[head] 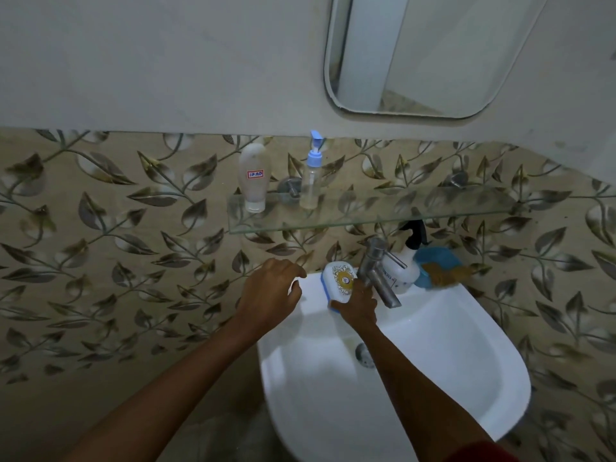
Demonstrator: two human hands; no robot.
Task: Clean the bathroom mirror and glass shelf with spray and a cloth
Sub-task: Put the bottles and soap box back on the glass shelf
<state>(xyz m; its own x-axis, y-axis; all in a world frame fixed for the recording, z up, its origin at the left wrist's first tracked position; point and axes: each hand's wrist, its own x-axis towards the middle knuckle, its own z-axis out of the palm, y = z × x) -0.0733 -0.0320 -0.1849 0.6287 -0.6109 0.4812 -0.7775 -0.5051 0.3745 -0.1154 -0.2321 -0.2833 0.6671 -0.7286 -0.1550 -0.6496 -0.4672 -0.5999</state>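
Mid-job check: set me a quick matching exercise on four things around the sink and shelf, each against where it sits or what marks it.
Things:
1 tube
2 pump bottle
3 spray bottle
4 soap box

Marks:
A gripped by the right hand over the sink
B black trigger, beside the tap
C red-edged label, on the glass shelf
D blue top, on the glass shelf

Pairs: 1-C, 2-D, 3-B, 4-A.

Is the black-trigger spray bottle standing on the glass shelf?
No, the spray bottle stands on the sink rim behind the tap, below the shelf.
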